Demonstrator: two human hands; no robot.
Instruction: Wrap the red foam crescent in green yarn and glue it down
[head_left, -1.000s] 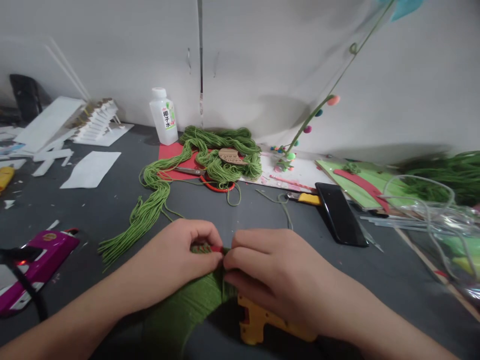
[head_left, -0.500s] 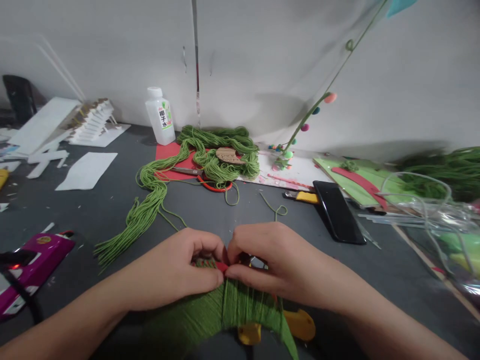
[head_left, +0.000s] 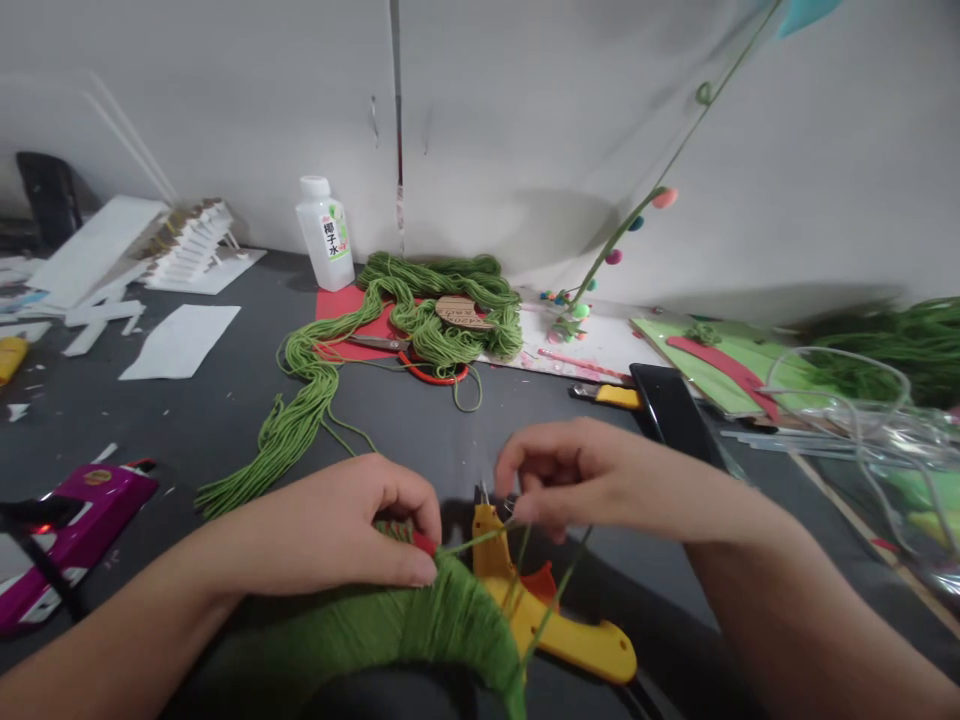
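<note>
My left hand [head_left: 352, 530] is closed on the top of a curved form wrapped in green yarn [head_left: 420, 630], its thumb pressing where a red core shows. My right hand [head_left: 577, 475] is raised a little to the right, fingers pinched on a green yarn strand [head_left: 480, 541] that runs taut back to the form. A yellow glue gun [head_left: 555, 625] lies on the dark table just behind the form and under the strand.
A loose green yarn skein [head_left: 390, 320] lies across red paper with red-handled scissors [head_left: 420, 365]. A white bottle [head_left: 327, 232] stands at the wall. A black phone [head_left: 675, 415] and yellow cutter [head_left: 611, 396] lie right. A magenta glue gun [head_left: 71, 525] sits left. White foam pieces [head_left: 180, 340] far left.
My right hand has lifted away from my left and moved right, drawing the yarn strand taut. The yellow glue gun is now uncovered. My left hand stays on the form.
</note>
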